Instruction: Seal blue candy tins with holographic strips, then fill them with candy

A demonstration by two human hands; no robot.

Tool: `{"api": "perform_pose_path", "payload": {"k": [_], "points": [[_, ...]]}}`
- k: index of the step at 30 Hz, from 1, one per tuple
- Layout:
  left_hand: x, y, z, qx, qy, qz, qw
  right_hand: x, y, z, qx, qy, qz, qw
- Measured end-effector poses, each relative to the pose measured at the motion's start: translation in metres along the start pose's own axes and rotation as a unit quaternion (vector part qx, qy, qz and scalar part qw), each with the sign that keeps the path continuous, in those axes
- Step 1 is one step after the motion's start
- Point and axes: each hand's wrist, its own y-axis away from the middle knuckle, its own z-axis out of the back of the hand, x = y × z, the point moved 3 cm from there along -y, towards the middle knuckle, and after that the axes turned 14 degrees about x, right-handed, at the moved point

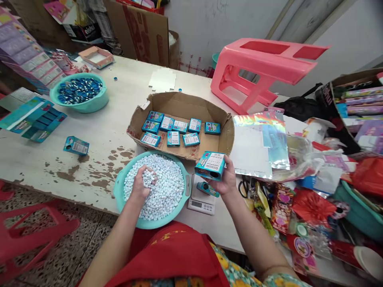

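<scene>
My left hand (pixel 141 184) is cupped around a handful of small white pellets (pixel 167 181), inside a round turquoise basin (pixel 117 187) full of them. In my right hand (pixel 228 178) is a small blue printed box (pixel 210 164), gripped at its right side, with a dark opening at its near end. Below that box, a digital scale (pixel 201 206) carries another blue box (pixel 207 189), partly covered by my right hand. Just behind the basin, a cut-down cardboard carton (pixel 220 149) contains several similar blue boxes (pixel 173 138).
A pink plastic stool (pixel 260 59) lies on the table at the back right. Wrappers and silver film sheets (pixel 273 139) crowd the right side. To the left are a single blue box (pixel 76 146), a display carton (pixel 32 119) and a basin of blue-and-silver pieces (pixel 79 91).
</scene>
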Motion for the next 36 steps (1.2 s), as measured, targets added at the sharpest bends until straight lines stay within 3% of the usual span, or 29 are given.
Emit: {"api": "perform_pose_path", "payload": {"k": [3, 6, 9, 12, 14, 15, 16, 18, 20, 22, 24, 26, 30, 32, 34, 36], "points": [[0.000, 0.001, -0.001, 0.026, 0.029, 0.002, 0.999, -0.007, 0.012, -0.013, 0.026, -0.049, -0.057, 0.997], [0.001, 0.002, 0.003, 0.032, 0.035, 0.003, 0.999, 0.011, 0.041, -0.007, -0.003, -0.010, -0.013, 1.000], [0.003, 0.002, 0.006, 0.033, 0.044, 0.021, 0.998, 0.027, 0.092, 0.030, -0.107, 0.064, 0.000, 0.992], [0.004, -0.001, 0.008, 0.018, 0.048, 0.026, 0.998, 0.022, 0.157, 0.088, -0.260, 0.159, -0.113, 0.945], [0.004, -0.003, 0.008, 0.009, 0.040, 0.023, 0.999, 0.012, 0.193, 0.120, -0.312, 0.270, -0.226, 0.882], [0.004, -0.004, 0.008, 0.006, 0.038, 0.023, 0.999, 0.007, 0.206, 0.131, -0.313, 0.353, -0.279, 0.837], [0.004, -0.004, 0.007, 0.004, 0.039, 0.023, 0.999, 0.002, 0.213, 0.139, -0.299, 0.446, -0.325, 0.779], [0.004, -0.003, 0.005, -0.001, 0.048, 0.026, 0.999, -0.008, 0.215, 0.146, -0.253, 0.619, -0.385, 0.636], [0.002, -0.002, 0.003, -0.010, 0.058, 0.029, 0.998, -0.019, 0.206, 0.145, -0.226, 0.717, -0.412, 0.514], [0.000, 0.000, 0.001, -0.019, 0.067, 0.033, 0.997, -0.031, 0.196, 0.142, -0.233, 0.752, -0.412, 0.459], [-0.001, 0.002, 0.000, -0.024, 0.081, 0.034, 0.996, -0.041, 0.191, 0.140, -0.244, 0.774, -0.378, 0.445], [-0.001, 0.002, 0.000, -0.019, 0.101, 0.032, 0.994, -0.050, 0.195, 0.141, -0.235, 0.795, -0.333, 0.449], [0.000, 0.001, -0.001, 0.003, 0.134, 0.031, 0.990, -0.059, 0.208, 0.146, -0.182, 0.786, -0.326, 0.493], [0.000, 0.001, -0.002, 0.014, 0.137, 0.034, 0.990, -0.054, 0.202, 0.143, -0.191, 0.790, -0.299, 0.500], [-0.002, 0.000, -0.004, 0.007, 0.134, 0.017, 0.991, -0.047, 0.182, 0.135, -0.212, 0.808, -0.213, 0.507], [-0.005, 0.000, -0.006, -0.022, 0.135, -0.014, 0.991, -0.044, 0.150, 0.125, -0.203, 0.809, -0.100, 0.542]]}}
